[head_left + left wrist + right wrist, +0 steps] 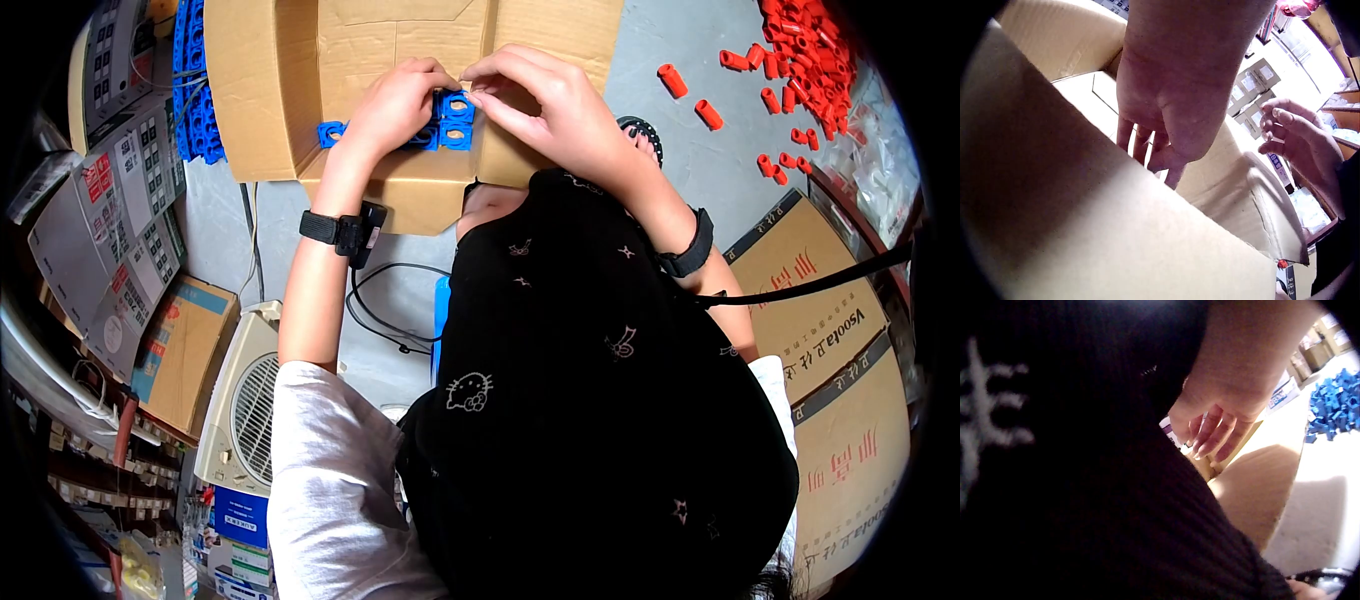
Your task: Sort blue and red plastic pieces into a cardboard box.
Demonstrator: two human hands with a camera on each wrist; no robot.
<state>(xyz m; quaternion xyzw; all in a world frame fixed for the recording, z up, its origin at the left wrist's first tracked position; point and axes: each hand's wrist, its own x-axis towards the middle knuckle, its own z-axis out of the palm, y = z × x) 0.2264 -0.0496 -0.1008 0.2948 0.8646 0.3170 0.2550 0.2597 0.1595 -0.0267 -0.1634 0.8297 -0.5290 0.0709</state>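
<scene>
In the head view, blue plastic pieces with round openings (457, 136) lie in an open cardboard box (360, 60). The left hand (392, 110) is bent over them, its fingertips at their upper edge; the left wrist view shows this hand (1172, 119) reaching down inside the box, its fingertips partly hidden by a cardboard wall (1116, 231). Beside the pieces' upper right corner is the right hand (550, 110), thumb and forefinger apart. Its fingers are loosely bent with nothing visible between them in the right wrist view (1222, 419) and the left wrist view (1304, 147).
Red cylindrical pieces (800, 50) are spread on the grey floor at the upper right. More blue pieces (195, 120) stand left of the box. A fan-like appliance (250, 400) is at the lower left, and closed cartons (840, 440) lie at the right.
</scene>
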